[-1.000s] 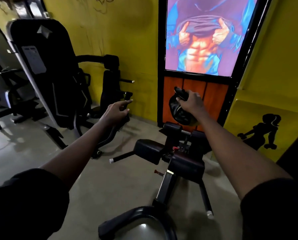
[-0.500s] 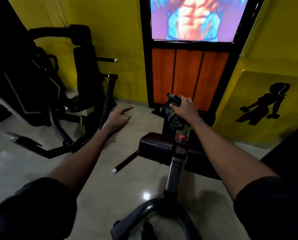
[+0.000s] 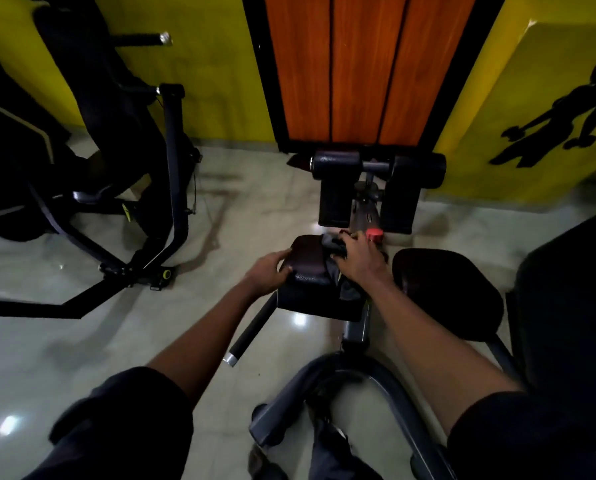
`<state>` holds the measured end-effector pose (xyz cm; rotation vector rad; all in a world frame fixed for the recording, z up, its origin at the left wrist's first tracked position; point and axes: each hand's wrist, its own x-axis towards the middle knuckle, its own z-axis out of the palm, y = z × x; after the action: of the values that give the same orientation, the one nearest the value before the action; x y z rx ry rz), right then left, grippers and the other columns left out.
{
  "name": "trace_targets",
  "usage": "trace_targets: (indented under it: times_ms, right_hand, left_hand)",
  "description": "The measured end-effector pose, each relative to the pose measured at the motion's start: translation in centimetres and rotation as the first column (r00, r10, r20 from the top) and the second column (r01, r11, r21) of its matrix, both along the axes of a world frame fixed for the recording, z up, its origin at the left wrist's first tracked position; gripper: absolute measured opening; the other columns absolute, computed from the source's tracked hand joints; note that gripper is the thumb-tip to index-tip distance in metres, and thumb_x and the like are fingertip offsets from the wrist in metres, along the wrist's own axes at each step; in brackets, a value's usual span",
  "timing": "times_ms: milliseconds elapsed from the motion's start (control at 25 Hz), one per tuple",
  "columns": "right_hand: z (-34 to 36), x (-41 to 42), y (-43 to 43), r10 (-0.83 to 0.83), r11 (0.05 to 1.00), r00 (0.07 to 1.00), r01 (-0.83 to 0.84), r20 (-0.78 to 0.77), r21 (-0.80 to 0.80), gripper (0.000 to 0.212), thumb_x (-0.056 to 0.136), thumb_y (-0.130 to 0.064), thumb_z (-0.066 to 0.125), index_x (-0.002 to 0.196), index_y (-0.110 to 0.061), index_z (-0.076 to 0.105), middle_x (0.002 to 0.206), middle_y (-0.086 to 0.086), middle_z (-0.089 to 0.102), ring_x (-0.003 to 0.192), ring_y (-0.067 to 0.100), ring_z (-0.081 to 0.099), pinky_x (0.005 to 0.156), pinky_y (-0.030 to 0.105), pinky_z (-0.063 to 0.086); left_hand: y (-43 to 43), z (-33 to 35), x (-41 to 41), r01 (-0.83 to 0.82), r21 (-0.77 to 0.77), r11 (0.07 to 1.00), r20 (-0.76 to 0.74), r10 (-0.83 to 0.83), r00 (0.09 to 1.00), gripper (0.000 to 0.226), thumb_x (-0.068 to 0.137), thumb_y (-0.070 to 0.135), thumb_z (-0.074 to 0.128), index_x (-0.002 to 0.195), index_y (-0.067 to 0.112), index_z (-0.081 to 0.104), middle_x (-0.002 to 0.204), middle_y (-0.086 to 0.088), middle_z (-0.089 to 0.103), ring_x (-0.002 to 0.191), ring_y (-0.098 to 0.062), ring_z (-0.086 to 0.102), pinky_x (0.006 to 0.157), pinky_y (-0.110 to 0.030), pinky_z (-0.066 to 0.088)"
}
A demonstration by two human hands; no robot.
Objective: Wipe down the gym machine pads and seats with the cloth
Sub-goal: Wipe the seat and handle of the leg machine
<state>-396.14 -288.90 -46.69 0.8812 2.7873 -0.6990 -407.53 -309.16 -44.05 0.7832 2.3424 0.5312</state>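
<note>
A low black gym machine stands in front of me. Its left pad (image 3: 308,268) is a dark rounded cushion. My left hand (image 3: 267,271) rests on that pad's left side, fingers curved over its edge. My right hand (image 3: 358,259) presses a dark cloth (image 3: 338,268) onto the pad's right side, and part of the cloth hangs down beside it. A second black pad (image 3: 445,292) sits to the right of my right arm. Two roller pads (image 3: 338,166) with upright cushions stand farther off, near the wall.
A red knob (image 3: 374,233) sits on the machine's centre post. A handle bar (image 3: 251,329) sticks out at the lower left. The curved base frame (image 3: 324,386) lies by my feet. Another black machine (image 3: 116,168) stands to the left on the tiled floor.
My view dropped toward the machine. The left hand came from mid-air onto the left pad. The right hand brought the cloth down onto that pad.
</note>
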Motion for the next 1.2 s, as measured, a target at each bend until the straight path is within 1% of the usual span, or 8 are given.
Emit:
trace_targets:
  times_ms: [200, 280, 400, 520, 720, 880, 1040, 1200]
  right_hand:
    - [-4.4, 3.3, -2.4, -0.179, 0.984, 0.983, 0.178, 0.039, 0.010, 0.064, 0.093, -0.055, 0.053, 0.150, -0.028, 0.037, 0.152, 0.014, 0.034, 0.140, 0.040, 0.034, 0.109, 0.053, 0.036]
    - [-4.7, 2.8, -3.0, -0.227, 0.973, 0.973, 0.225, 0.047, 0.043, 0.064, 0.094, -0.053, 0.054, 0.150, -0.027, 0.037, 0.152, 0.014, 0.034, 0.138, 0.042, 0.036, 0.106, 0.054, 0.038]
    - [-4.6, 2.0, -5.0, -0.316, 0.944, 0.948, 0.309, 0.048, 0.114, 0.062, 0.090, -0.051, 0.059, 0.145, -0.027, 0.044, 0.147, 0.011, 0.042, 0.132, 0.041, 0.042, 0.099, 0.055, 0.043]
    - [-5.0, 2.0, -7.8, -0.393, 0.904, 0.920, 0.388, -0.007, 0.180, 0.062, 0.083, -0.047, 0.069, 0.139, -0.026, 0.052, 0.146, 0.010, 0.048, 0.131, 0.041, 0.044, 0.100, 0.057, 0.042]
    - [-5.7, 0.7, -13.4, -0.502, 0.845, 0.865, 0.493, -0.011, 0.210, 0.070, 0.073, -0.036, 0.079, 0.138, -0.031, 0.054, 0.148, 0.006, 0.046, 0.136, 0.038, 0.040, 0.098, 0.055, 0.041]
    - [-5.7, -0.2, -11.7, -0.525, 0.829, 0.851, 0.506, 0.023, 0.238, 0.062, 0.076, -0.041, 0.073, 0.135, -0.034, 0.053, 0.145, 0.001, 0.046, 0.135, 0.034, 0.040, 0.099, 0.053, 0.040]
    - [-6.0, -2.0, -10.6, -0.745, 0.627, 0.661, 0.739, -0.087, 0.247, 0.049, 0.076, -0.045, 0.067, 0.123, -0.036, 0.059, 0.140, -0.001, 0.050, 0.130, 0.033, 0.044, 0.095, 0.054, 0.044]
    - [-7.0, -5.0, -16.3, -0.809, 0.512, 0.553, 0.829, -0.198, 0.224, 0.056, 0.074, -0.037, 0.071, 0.128, -0.028, 0.060, 0.147, 0.006, 0.048, 0.135, 0.038, 0.041, 0.104, 0.056, 0.039]
  left_hand:
    - [-1.0, -3.4, -0.7, 0.064, -0.085, 0.994, 0.032, -0.061, 0.998, 0.040, 0.094, 0.011, 0.057, 0.134, 0.009, 0.058, 0.124, -0.015, 0.066, 0.114, -0.032, 0.061, 0.082, -0.025, 0.038]
    - [-1.6, -3.8, -1.6, 0.015, -0.057, 0.998, 0.030, -0.014, 0.999, 0.045, 0.092, 0.008, 0.055, 0.135, 0.019, 0.060, 0.125, -0.011, 0.068, 0.109, -0.027, 0.065, 0.088, -0.027, 0.045]
    - [-2.4, -4.7, -3.4, 0.002, -0.007, 1.000, 0.106, -0.001, 0.994, 0.058, 0.081, 0.006, 0.047, 0.119, 0.046, 0.067, 0.100, -0.007, 0.076, 0.074, -0.016, 0.065, 0.076, -0.032, 0.051]
    - [-2.9, -6.1, -5.2, -0.003, 0.057, 0.998, 0.175, -0.007, 0.985, 0.065, 0.069, 0.010, 0.039, 0.105, 0.056, 0.067, 0.108, 0.010, 0.074, 0.093, -0.007, 0.069, 0.088, -0.032, 0.056]
    - [-2.9, -6.8, -8.1, 0.111, 0.127, 0.986, 0.196, -0.134, 0.971, 0.063, 0.073, -0.005, 0.042, 0.112, 0.031, 0.075, 0.123, 0.011, 0.067, 0.113, -0.008, 0.063, 0.085, -0.012, 0.046]
    - [-2.2, -7.4, -9.7, 0.258, 0.235, 0.937, 0.228, -0.311, 0.923, 0.052, 0.072, 0.007, 0.045, 0.116, 0.017, 0.072, 0.130, 0.012, 0.062, 0.119, -0.009, 0.060, 0.102, -0.024, 0.045]
    - [-1.4, -8.2, -12.1, 0.412, 0.261, 0.873, 0.228, -0.471, 0.852, 0.051, 0.076, 0.009, 0.050, 0.123, 0.018, 0.066, 0.126, 0.007, 0.066, 0.112, -0.009, 0.062, 0.098, -0.018, 0.043]
    - [-0.3, -9.3, -13.5, 0.367, 0.283, 0.886, 0.374, -0.455, 0.808, 0.048, 0.078, -0.002, 0.049, 0.113, 0.022, 0.070, 0.117, 0.012, 0.070, 0.112, 0.002, 0.060, 0.099, -0.020, 0.045]
